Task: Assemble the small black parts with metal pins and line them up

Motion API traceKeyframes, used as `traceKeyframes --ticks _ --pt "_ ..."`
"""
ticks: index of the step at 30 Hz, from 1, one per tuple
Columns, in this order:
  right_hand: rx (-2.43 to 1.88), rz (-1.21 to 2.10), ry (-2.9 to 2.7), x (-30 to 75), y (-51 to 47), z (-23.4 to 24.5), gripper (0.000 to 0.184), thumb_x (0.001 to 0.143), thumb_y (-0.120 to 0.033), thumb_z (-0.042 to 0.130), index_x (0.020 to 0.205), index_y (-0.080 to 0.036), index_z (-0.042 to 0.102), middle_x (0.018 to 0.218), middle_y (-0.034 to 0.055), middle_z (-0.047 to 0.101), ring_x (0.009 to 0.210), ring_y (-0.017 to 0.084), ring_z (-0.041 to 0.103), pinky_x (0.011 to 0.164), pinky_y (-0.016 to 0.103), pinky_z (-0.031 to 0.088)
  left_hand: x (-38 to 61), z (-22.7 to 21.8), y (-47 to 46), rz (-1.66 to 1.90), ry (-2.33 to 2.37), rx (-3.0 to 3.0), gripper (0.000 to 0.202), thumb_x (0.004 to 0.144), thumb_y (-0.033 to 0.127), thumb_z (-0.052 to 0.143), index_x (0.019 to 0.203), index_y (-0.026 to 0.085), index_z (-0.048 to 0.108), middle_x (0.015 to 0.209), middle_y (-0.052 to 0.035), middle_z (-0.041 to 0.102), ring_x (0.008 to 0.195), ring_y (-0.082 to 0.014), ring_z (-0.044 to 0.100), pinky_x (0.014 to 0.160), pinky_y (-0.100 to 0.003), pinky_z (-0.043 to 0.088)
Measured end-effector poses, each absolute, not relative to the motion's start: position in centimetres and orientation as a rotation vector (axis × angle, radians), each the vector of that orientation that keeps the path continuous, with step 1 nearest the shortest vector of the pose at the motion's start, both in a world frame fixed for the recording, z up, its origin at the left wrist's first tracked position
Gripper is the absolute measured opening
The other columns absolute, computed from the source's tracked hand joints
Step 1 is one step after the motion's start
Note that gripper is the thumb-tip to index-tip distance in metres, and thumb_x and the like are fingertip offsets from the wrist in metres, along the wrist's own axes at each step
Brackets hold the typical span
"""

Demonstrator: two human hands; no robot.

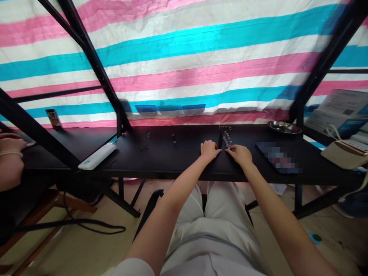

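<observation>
My left hand (210, 150) rests on the black table (161, 153) with its fingers curled and its thumb reaching right, beside a slim dark object (220, 139). Whether it grips anything is hidden. A short row of small, clear-grey pieces (227, 138) runs away from me just right of that object. At the near end of this row, my right hand (240, 154) has thumb and forefinger drawn together at a piece too small to name. Beyond the row lie several tiny pale bits (225, 127).
A phone (277, 157) and a shiny metal dish (284, 127) are to the right, near a beige bag (345, 153). A white power strip (97, 156) lies left. One small piece (174, 138) stands mid-table. Another person's hand (11, 143) shows at far left.
</observation>
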State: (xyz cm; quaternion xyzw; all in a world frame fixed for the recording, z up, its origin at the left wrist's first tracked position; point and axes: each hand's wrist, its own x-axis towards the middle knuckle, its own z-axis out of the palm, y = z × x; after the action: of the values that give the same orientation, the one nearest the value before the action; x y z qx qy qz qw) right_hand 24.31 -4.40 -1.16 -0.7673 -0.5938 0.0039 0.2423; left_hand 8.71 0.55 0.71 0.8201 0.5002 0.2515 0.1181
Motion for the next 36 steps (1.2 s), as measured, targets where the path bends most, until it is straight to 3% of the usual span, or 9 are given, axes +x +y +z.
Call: traceKeyframes --ticks 5,10,18,22,27,32,36 --pt "-2.038 0.028 -1.592 24.0 -5.0 -1.2 0.040 0.077 -0.052 0.053 0.098 -0.020 0.066 0.079 0.0063 0.068 0.078 0.022 0.062 0.062 0.029 0.041 5.8 1.3 0.1 0.659 1.419 2.495 0.024 0.070 0.041 0.068 0.077 0.017 0.069 0.087 -0.0103 0.060 0.091 -0.0281 0.053 0.081 -0.037 0.038" --pt "-1.989 0.026 -1.507 23.4 -5.7 -0.8 0.032 0.077 -0.043 0.051 0.095 -0.020 0.064 0.076 0.0054 0.066 0.073 0.020 0.061 0.060 0.028 0.038 1.4 2.3 0.1 0.588 1.301 2.703 0.018 0.073 0.035 0.065 0.078 0.018 0.069 0.085 -0.0092 0.061 0.089 -0.0248 0.055 0.078 -0.033 0.040" --pt "-1.895 -0.064 -1.326 23.0 -6.3 -0.3 0.022 0.071 -0.034 0.050 0.082 -0.020 0.063 0.071 0.0045 0.064 0.069 0.020 0.058 0.061 0.028 0.036 -5.4 7.2 2.1 0.924 1.775 2.770 0.041 0.082 0.030 0.052 0.120 0.015 0.051 0.119 -0.0139 0.052 0.109 -0.0282 0.047 0.085 -0.037 0.041" --pt "-1.819 -0.118 -1.245 22.9 -6.5 -0.4 0.020 0.070 -0.032 0.048 0.080 -0.019 0.060 0.070 0.0048 0.063 0.068 0.020 0.056 0.062 0.028 0.035 -7.7 7.6 3.9 0.815 2.007 2.650 0.052 0.082 0.032 0.052 0.129 0.014 0.041 0.135 -0.0178 0.039 0.118 -0.0336 0.041 0.089 -0.041 0.041" --pt "-1.781 -0.137 -1.196 22.9 -6.5 -0.4 0.017 0.069 -0.032 0.048 0.079 -0.020 0.054 0.066 0.0028 0.060 0.064 0.019 0.054 0.062 0.028 0.035 -9.1 5.2 5.4 0.658 2.021 2.572 0.046 0.086 0.031 0.045 0.128 0.013 0.042 0.125 -0.0179 0.048 0.107 -0.0300 0.052 0.084 -0.038 0.043" --pt "-1.761 -0.149 -1.210 23.0 -6.3 -0.6 0.015 0.069 -0.032 0.048 0.077 -0.021 0.052 0.065 0.0025 0.059 0.062 0.018 0.053 0.060 0.028 0.034 -9.0 3.4 6.2 0.638 1.932 2.518 0.028 0.091 0.025 0.034 0.105 0.015 0.057 0.103 -0.0135 0.060 0.094 -0.0242 0.059 0.079 -0.033 0.044" --pt "-1.728 -0.178 -1.205 23.1 -6.2 -0.7 0.014 0.069 -0.032 0.048 0.076 -0.021 0.051 0.063 0.0018 0.058 0.060 0.018 0.053 0.060 0.028 0.036 -8.3 3.1 6.2 0.711 1.900 2.483 0.024 0.089 0.025 0.038 0.099 0.015 0.059 0.097 -0.0136 0.063 0.091 -0.0243 0.060 0.077 -0.033 0.044"
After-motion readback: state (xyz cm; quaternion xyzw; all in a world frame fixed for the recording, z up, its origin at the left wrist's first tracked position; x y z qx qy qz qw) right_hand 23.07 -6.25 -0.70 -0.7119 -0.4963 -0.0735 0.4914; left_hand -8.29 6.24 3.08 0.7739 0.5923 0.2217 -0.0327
